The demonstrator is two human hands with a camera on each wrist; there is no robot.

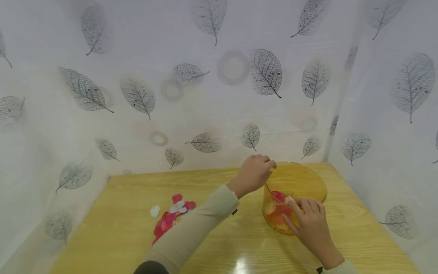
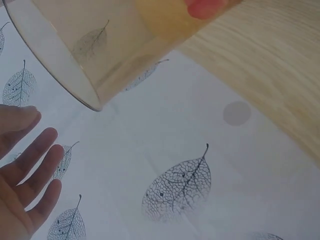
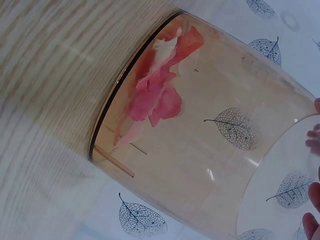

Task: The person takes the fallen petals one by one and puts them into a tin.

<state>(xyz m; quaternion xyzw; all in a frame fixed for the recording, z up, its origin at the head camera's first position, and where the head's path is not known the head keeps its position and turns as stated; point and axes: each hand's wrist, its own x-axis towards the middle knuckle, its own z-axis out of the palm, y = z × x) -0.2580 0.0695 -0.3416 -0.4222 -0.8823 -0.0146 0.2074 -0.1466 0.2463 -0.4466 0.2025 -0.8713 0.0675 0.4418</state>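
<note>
A clear amber cylindrical container [image 1: 301, 177] stands at the right of the table. Red, pink and white artificial petals [image 3: 150, 97] lie at its bottom, seen through the wall. My left hand [image 1: 254, 173] is raised at the far left of the rim; in the left wrist view its loosely bent fingers [image 2: 42, 165] are apart from the rim, with nothing between them. In front of the container is my right hand [image 1: 311, 222], thumb spread from its fingers, overlapping the near rim. Only the fingertips [image 3: 314, 195] show beside the opening in the right wrist view.
Left of the container, a loose pile of pink and red petals [image 1: 166, 222] with white flower pieces [image 1: 178, 206] lies on the wooden table [image 1: 119, 217], partly behind my left sleeve. One white petal [image 1: 154, 211] lies apart. Leaf-printed curtains [image 1: 212, 106] enclose the back and sides.
</note>
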